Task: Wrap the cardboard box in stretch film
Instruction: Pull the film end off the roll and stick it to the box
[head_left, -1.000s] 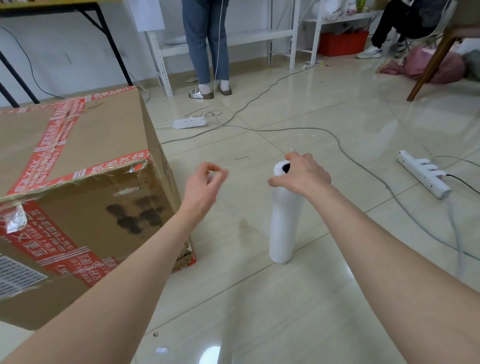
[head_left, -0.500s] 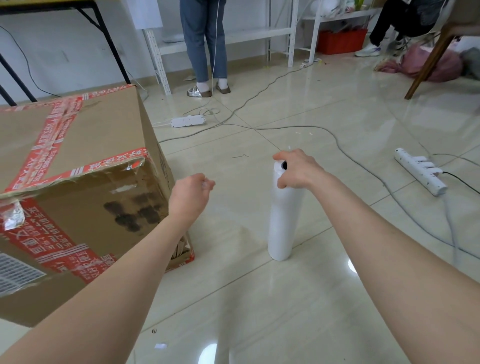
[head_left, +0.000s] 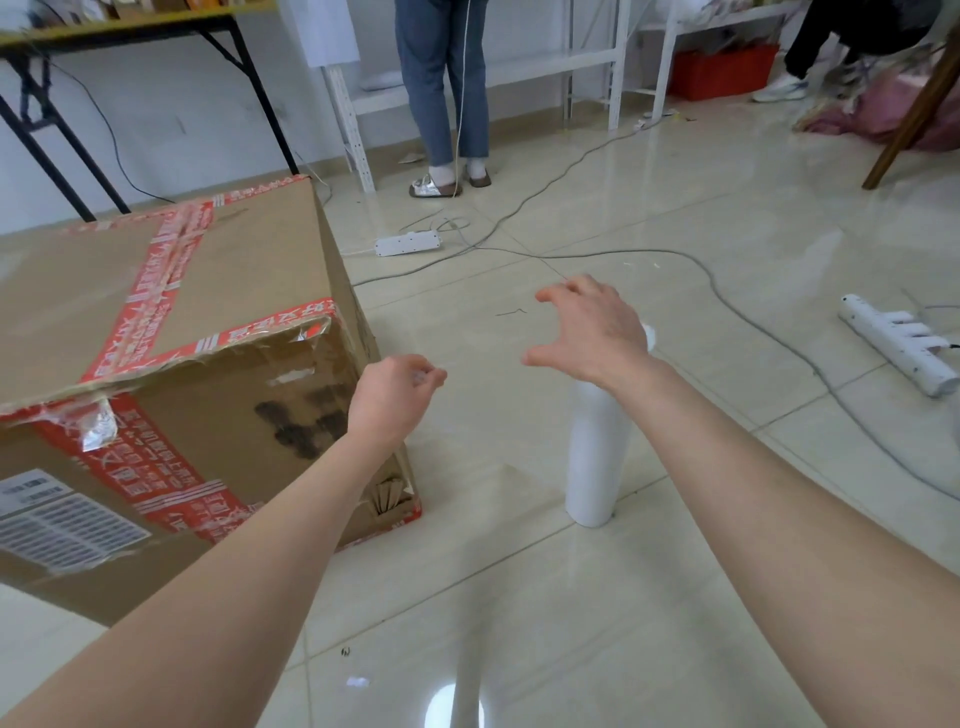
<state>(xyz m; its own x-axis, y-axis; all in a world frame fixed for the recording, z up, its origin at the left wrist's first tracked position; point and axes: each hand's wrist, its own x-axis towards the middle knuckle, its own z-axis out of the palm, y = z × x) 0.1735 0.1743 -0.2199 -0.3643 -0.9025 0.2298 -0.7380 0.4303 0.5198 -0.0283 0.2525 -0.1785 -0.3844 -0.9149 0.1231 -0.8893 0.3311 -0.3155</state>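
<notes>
1. Brown cardboard box with red tape (head_left: 171, 322): stands on the glossy tiled floor (head_left: 519, 597), at 9 o'clock from the white upright roll of stretch film (head_left: 595, 457).
2. Left hand (head_left: 392, 397): just beside the box's near corner. Fingers curled, tips pinched, seemingly on a pale wisp of film (head_left: 422, 376).
3. Right hand (head_left: 592, 338): fingers spread and relaxed, holding nothing, palm down over the roll's top.
4. White power strip (head_left: 898, 345): on the floor at 2 o'clock from the roll, well apart.
</notes>
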